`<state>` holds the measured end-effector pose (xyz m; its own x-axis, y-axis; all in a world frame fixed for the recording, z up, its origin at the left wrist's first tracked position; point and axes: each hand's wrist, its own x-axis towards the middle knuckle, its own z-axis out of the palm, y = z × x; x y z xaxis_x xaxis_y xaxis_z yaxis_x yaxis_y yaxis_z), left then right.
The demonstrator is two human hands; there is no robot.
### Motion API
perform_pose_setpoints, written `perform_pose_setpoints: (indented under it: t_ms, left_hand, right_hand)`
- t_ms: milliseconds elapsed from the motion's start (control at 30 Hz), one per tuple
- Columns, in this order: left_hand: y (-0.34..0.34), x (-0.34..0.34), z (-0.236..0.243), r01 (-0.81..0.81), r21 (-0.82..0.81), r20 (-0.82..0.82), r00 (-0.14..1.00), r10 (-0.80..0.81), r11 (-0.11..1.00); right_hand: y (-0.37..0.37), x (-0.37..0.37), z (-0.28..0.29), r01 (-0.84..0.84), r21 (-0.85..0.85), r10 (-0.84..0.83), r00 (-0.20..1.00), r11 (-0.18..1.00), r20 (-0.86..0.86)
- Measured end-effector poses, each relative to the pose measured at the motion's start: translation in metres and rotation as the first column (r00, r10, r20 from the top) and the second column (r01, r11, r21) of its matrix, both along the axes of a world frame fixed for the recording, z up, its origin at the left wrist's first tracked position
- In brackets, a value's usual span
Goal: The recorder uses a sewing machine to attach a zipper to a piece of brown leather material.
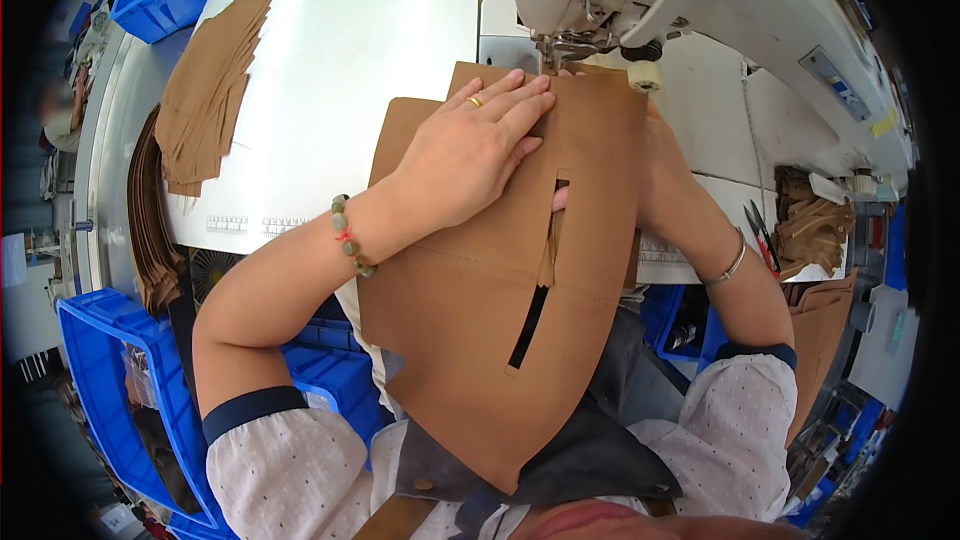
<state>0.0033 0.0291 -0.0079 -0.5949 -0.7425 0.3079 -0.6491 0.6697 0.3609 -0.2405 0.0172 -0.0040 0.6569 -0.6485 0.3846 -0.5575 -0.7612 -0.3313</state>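
A large brown panel (470, 310), tapering toward me, has a long narrow slot and a stitched line across it. Its far edge lies under the needle area of a white sewing machine (553, 45). My left hand (478, 145) rests flat on the panel's far left part, fingers stretched toward the presser foot, a ring on one finger. At the panel's right edge, my right hand (660, 155) reaches behind it, so most of its fingers are hidden. Through the slot a bit of skin shows, seemingly a fingertip.
Fanned brown pieces (215, 90) lie on the white table (330, 50) at far left; more hang over its left edge (150, 220). Scissors (765, 238) and brown scraps (810, 225) sit at right. Blue crates (125, 340) stand beside and below the table.
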Motion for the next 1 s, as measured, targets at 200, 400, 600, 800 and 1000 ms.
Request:
perform_pose_setpoints:
  t_ms: [200,400,600,800,1000]
  left_hand:
    - [0.0,0.002,-0.003,-0.01,-0.036,0.005,1.0,0.011,0.999]
    - [-0.012,0.003,-0.004,0.007,-0.053,0.001,1.0,-0.007,0.999]
    - [-0.025,0.006,-0.009,-0.012,-0.085,-0.001,1.0,0.012,0.996]
    - [-0.033,0.005,-0.008,-0.043,-0.107,0.005,0.999,0.044,0.993]
    - [-0.04,0.004,-0.011,-0.066,-0.171,0.0,0.998,0.067,0.983]
  right_hand:
    - [0.002,0.0,0.001,0.008,0.006,-0.008,0.998,1.0,-0.059]
    - [0.003,-0.001,0.003,0.006,-0.023,-0.008,0.997,1.0,-0.077]
    - [-0.001,0.0,0.003,-0.066,-0.164,0.045,0.991,0.984,-0.128]
    - [-0.001,0.0,0.004,-0.056,-0.127,0.04,0.992,0.99,-0.122]
    - [0.0,0.0,0.006,-0.042,-0.111,0.027,0.991,0.993,-0.127]
